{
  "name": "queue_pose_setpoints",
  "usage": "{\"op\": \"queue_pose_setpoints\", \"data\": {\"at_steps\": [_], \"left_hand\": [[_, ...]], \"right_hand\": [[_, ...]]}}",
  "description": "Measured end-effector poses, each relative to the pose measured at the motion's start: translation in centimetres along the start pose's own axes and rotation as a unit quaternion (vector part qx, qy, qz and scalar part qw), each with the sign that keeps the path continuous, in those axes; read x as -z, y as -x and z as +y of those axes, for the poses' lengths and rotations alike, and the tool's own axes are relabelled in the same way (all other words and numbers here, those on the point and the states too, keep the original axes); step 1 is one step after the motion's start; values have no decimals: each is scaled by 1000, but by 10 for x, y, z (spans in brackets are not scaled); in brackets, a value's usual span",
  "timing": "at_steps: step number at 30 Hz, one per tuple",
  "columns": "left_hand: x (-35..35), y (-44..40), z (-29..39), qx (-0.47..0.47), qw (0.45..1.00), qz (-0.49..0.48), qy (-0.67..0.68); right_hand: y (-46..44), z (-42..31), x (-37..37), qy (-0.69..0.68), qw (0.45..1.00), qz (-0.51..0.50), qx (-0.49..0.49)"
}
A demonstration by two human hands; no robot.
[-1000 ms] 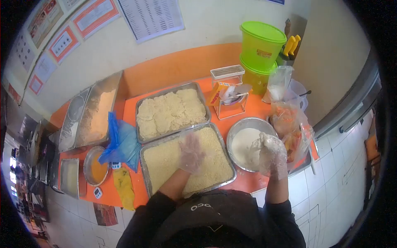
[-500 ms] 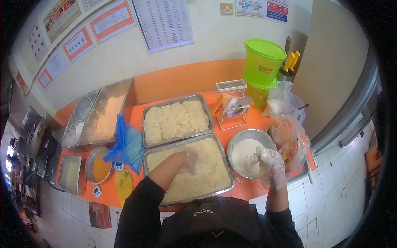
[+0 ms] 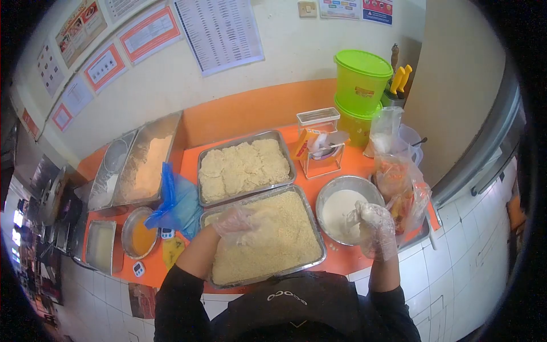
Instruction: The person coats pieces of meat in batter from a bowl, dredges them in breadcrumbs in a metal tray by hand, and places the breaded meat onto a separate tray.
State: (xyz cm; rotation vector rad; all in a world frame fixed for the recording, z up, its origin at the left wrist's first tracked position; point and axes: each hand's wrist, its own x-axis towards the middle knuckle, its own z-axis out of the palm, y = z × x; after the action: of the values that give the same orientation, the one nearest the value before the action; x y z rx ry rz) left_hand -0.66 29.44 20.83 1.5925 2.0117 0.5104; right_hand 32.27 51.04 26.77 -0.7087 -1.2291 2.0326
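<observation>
My left hand (image 3: 235,222), in a clear plastic glove, lies low over the left part of a metal tray of pale crumbs (image 3: 273,245). Its fingers are stretched out to the right and slightly blurred, and I see nothing in them. My right hand (image 3: 377,225) wears a glove coated with white, wet batter. It hangs over the right rim of a round metal bowl (image 3: 320,208) with white batter (image 3: 341,211) inside. Its fingers are loosely bent, apart from the thumb, with no object visible between them. Behind the crumbs, a second tray (image 3: 293,162) holds crumbed pieces (image 3: 245,168).
A blue plastic bag (image 3: 179,199), a bowl of orange liquid (image 3: 141,235) and a bin of orange powder (image 3: 151,165) stand left. A white rack (image 3: 319,142), green tubs (image 3: 362,80) and a filled clear bag (image 3: 401,194) stand back right.
My left hand has moved left across the crumbs, from the middle of the tray toward its left edge. The right hand has stayed almost still by the bowl. The view has shifted slightly.
</observation>
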Motion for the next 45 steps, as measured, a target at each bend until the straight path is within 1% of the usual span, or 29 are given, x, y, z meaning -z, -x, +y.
{"op": "queue_pose_setpoints", "data": {"at_steps": [2,3,4,6,9,12,14,16,18,19,20,21,22,23,24,25,27,29,30,33,34,36,38,40,41,42,43,44,45], "left_hand": [[-6,-1,-29,29,998,33,42],[-3,-1,-27,42,996,51,63],[-2,-2,-24,86,984,62,146],[4,-2,-13,169,933,84,307],[8,-32,-58,198,876,142,417],[45,-58,-44,204,818,262,469],[71,-76,-52,162,816,300,468],[90,-98,-78,119,802,321,490],[99,-131,-132,78,773,327,538],[103,-148,-161,155,854,360,342],[105,-163,-189,225,889,376,128],[103,-167,-191,248,892,377,-42],[105,-165,-181,277,859,376,-210],[97,-160,-170,267,827,372,-325],[93,-154,-152,253,784,363,-436],[89,-154,-145,186,803,318,-468],[79,-152,-138,50,824,218,-520],[53,-149,-154,-12,778,398,-486],[46,-147,-157,-42,742,484,-462],[45,-140,-165,40,807,324,-493],[46,-136,-166,77,803,318,-499],[50,-123,-163,153,791,305,-508],[84,-101,-132,240,771,232,-543],[86,-86,-154,300,724,302,-542],[81,-73,-163,316,731,360,-486],[77,-60,-169,323,732,421,-428],[86,-29,-133,326,775,430,-329],[80,-2,-113,252,820,477,-192],[75,24,-93,171,841,510,-49]], "right_hand": [[0,-1,-2,-2,1000,-11,5],[-1,1,0,-3,1000,-15,8],[0,3,2,-5,1000,-19,12],[2,5,2,-17,1000,-13,13],[-1,11,10,-12,1000,2,16],[-4,11,21,13,1000,11,14],[-2,7,18,13,1000,8,15],[4,-3,7,-8,1000,0,21],[3,0,10,4,999,25,24],[2,2,11,11,999,38,24],[2,4,12,3,999,42,33],[2,6,12,-3,998,45,41],[1,8,12,-10,998,47,48],[0,10,12,0,998,58,35],[-2,11,11,10,997,68,22],[-4,12,9,19,997,78,9],[-8,16,7,16,997,77,14],[-10,17,4,17,996,81,15],[-11,18,3,19,996,86,16],[-13,17,8,21,997,79,-1],[-13,18,11,20,997,73,-10],[-14,20,6,30,996,74,27],[-17,15,3,48,995,68,54],[-17,9,2,72,993,61,66],[-21,8,12,157,985,58,46],[-33,10,32,241,969,56,24],[-43,15,49,324,944,60,1],[-51,20,59,487,865,69,97],[-58,28,72,635,748,74,177]]}}
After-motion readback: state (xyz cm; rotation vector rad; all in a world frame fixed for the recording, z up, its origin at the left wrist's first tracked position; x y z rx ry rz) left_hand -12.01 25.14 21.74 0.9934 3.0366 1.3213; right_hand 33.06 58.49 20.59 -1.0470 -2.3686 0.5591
